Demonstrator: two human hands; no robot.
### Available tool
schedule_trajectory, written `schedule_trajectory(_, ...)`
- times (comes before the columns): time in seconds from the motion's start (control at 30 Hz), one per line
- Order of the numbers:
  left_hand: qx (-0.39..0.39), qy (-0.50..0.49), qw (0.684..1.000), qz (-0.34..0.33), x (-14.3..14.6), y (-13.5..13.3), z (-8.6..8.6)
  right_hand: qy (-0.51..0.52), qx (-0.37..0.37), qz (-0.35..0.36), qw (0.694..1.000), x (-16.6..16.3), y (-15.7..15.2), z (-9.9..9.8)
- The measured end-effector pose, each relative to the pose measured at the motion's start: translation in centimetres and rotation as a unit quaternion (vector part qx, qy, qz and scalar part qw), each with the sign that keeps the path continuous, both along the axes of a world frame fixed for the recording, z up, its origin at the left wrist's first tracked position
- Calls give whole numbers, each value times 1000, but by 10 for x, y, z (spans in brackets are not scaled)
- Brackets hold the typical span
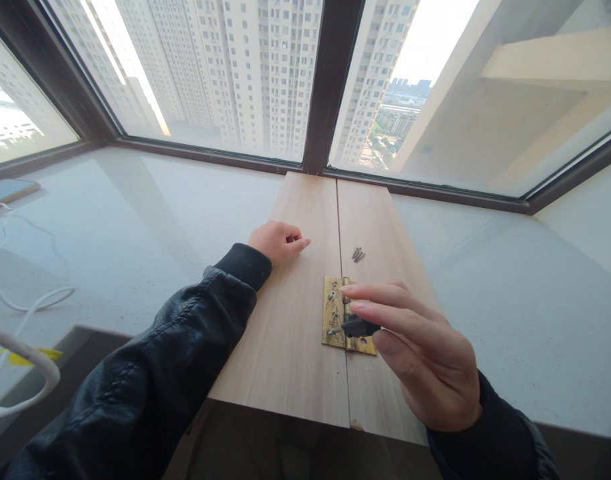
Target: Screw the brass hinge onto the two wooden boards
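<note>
A brass hinge (334, 313) lies flat across the seam between the left wooden board (285, 320) and the right wooden board (380, 227). Screw heads show in several holes of its left leaf. My right hand (430, 353) grips a short dark-handled screwdriver (360, 327) between thumb and fingers, its tip at the lower left corner of the hinge. Two fingers stretch over the hinge knuckle and hide part of the right leaf. Resting on the left board, my left hand (278, 242) has its fingers curled, with nothing visible in them. Several loose screws (358, 255) lie beyond the hinge.
Both boards rest on a white sill (185, 207) and overhang its front edge. Dark window frames (315, 87) stand behind. At the left are a phone (10, 192), a white cable (30, 307) and a piece of yellow tape (32, 357).
</note>
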State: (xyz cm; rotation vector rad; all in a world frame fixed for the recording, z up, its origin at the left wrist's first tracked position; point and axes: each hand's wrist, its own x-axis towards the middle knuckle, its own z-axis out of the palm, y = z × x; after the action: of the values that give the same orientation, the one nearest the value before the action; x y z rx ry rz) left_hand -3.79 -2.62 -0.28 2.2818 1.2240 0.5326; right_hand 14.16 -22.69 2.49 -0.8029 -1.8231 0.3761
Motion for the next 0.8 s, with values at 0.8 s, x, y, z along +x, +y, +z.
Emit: schedule_trajectory(0.8,11,0,1000,-4,0,2,-3,6,-32,19,999,0,1,2)
